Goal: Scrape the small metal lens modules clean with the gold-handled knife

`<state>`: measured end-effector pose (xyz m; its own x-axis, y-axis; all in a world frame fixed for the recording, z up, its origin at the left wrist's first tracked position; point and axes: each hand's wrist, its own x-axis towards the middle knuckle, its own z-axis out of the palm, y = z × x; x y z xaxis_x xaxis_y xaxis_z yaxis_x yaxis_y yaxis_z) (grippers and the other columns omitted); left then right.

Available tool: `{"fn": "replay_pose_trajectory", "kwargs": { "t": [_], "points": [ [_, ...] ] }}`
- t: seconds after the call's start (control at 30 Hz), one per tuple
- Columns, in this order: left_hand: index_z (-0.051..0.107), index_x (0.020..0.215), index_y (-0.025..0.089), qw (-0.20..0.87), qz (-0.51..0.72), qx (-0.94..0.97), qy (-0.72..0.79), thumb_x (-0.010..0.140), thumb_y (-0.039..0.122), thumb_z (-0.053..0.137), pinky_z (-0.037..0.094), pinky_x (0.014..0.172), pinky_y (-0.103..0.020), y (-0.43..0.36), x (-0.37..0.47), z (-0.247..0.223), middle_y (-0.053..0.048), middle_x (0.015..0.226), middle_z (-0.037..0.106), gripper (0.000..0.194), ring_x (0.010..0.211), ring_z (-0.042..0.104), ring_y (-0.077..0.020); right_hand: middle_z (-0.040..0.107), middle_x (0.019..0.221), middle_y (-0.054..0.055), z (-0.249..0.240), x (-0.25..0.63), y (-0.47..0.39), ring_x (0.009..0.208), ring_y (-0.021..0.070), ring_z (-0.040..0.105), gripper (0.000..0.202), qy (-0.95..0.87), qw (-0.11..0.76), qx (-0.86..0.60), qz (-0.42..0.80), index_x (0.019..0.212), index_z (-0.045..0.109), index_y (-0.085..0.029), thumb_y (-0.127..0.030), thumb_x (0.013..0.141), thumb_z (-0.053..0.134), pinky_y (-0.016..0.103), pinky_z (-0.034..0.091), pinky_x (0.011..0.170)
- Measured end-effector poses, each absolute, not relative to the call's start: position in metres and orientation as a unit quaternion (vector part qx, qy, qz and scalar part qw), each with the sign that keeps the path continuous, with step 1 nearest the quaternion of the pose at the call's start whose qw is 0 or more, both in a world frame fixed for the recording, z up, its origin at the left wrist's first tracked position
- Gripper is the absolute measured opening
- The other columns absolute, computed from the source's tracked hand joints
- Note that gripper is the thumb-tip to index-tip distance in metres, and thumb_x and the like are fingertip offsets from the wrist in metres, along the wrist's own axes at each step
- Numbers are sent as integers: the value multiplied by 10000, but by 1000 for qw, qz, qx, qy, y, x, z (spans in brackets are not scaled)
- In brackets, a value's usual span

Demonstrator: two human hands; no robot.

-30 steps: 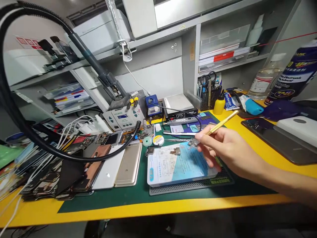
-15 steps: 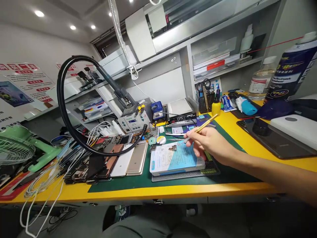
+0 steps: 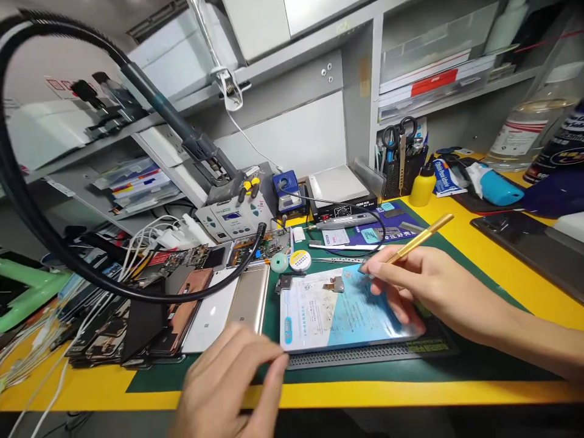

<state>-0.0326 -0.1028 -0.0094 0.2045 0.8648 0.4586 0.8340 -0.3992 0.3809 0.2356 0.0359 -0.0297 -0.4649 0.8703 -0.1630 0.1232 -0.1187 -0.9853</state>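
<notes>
My right hand [image 3: 406,277] is closed around a slim gold-handled pen-shaped tool [image 3: 422,238], its dark tip pointing down at the blue and white flat box [image 3: 319,322]. On top of that box lies a small metal part with a flex ribbon [image 3: 336,284], apparently a phone camera module. Another dark module [image 3: 285,283] rests at the box's back left corner. My left hand [image 3: 228,380], slightly blurred, is just off the front left corner of the box. Its fingers are loosely bent, and I see nothing in them. Whether it touches the box I cannot tell.
Phones [image 3: 250,298] and stripped phone parts lie to the left, beneath a curved black hose [image 3: 137,295]. Behind the box are a round tin [image 3: 300,260], tweezers [image 3: 337,260] and a brush [image 3: 347,247]. A yellow bottle [image 3: 423,185] stands at back right.
My left hand has come into view at the bottom, near the box. The view has moved closer to the bench. My right hand still grips the gold tool over the box.
</notes>
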Motion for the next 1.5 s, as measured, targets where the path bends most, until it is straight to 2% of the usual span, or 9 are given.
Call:
{"fn": "replay_pose_trajectory", "kwargs": {
  "t": [0.07, 0.17, 0.3, 0.53, 0.67, 0.87, 1.2, 1.37, 1.5],
  "points": [
    [641, 978, 205, 3, 272, 825, 495, 857, 65, 630, 458, 756, -333, -68, -22, -5, -57, 853, 660, 185, 816, 583, -208, 606, 465, 12, -32, 236, 38, 332, 123, 482, 424, -577, 298, -426, 630, 782, 614, -174, -575, 917, 635, 211, 396, 345],
    [635, 1126, 176, 32, 216, 854, 473, 896, 123, 610, 453, 881, -387, -31, -8, -2, -99, 1026, 688, 238, 990, 573, -260, 605, 482, 9, -35, 236, 40, 341, 130, 490, 408, -556, 301, -427, 647, 790, 622, -182, -567, 922, 636, 212, 399, 337],
    [627, 1249, 174, 72, 178, 867, 459, 888, 149, 618, 436, 934, -436, -6, 3, -4, -114, 1116, 695, 362, 1081, 551, -305, 600, 475, 3, -36, 235, 40, 332, 127, 493, 410, -536, 299, -429, 663, 762, 617, -186, -563, 921, 643, 203, 396, 330],
    [610, 1240, 157, 80, 154, 882, 439, 945, 141, 527, 412, 896, -451, 8, 9, -5, -79, 1035, 659, 308, 1015, 517, -272, 623, 454, 23, -39, 237, 41, 297, 128, 496, 434, -546, 297, -415, 665, 754, 617, -180, -582, 916, 637, 192, 383, 320],
    [609, 1195, 164, 65, 177, 873, 449, 934, 161, 560, 413, 854, -430, 4, 1, -5, -63, 1000, 636, 266, 976, 516, -250, 616, 457, 14, -39, 237, 40, 306, 125, 493, 425, -543, 297, -412, 668, 750, 610, -180, -564, 930, 628, 195, 382, 328],
    [565, 1244, 169, 61, 229, 857, 458, 903, 119, 607, 430, 879, -406, -9, -14, -2, -64, 1032, 628, 348, 979, 528, -225, 614, 469, 6, -36, 236, 38, 320, 116, 488, 425, -543, 292, -420, 667, 773, 606, -175, -567, 935, 622, 193, 381, 339],
    [546, 1247, 186, 109, 206, 866, 442, 933, 149, 571, 428, 926, -424, -9, 3, -15, -53, 1031, 616, 317, 999, 517, -230, 610, 473, -5, -32, 236, 38, 326, 97, 486, 438, -543, 282, -428, 665, 789, 593, -169, -577, 949, 607, 176, 369, 351],
    [558, 1261, 174, 98, 226, 859, 449, 907, 141, 630, 445, 926, -386, -18, -7, -7, -61, 1103, 632, 363, 1041, 537, -215, 602, 470, -3, -33, 237, 37, 335, 102, 489, 451, -548, 285, -419, 666, 790, 598, -169, -595, 939, 613, 180, 379, 353],
    [601, 1115, 173, 54, 254, 843, 471, 912, 56, 598, 458, 873, -318, -31, -26, 1, -50, 1012, 626, 234, 987, 556, -170, 592, 484, -10, -34, 236, 37, 348, 100, 481, 447, -555, 286, -422, 658, 804, 609, -172, -598, 939, 607, 176, 374, 351]
  ]
}}
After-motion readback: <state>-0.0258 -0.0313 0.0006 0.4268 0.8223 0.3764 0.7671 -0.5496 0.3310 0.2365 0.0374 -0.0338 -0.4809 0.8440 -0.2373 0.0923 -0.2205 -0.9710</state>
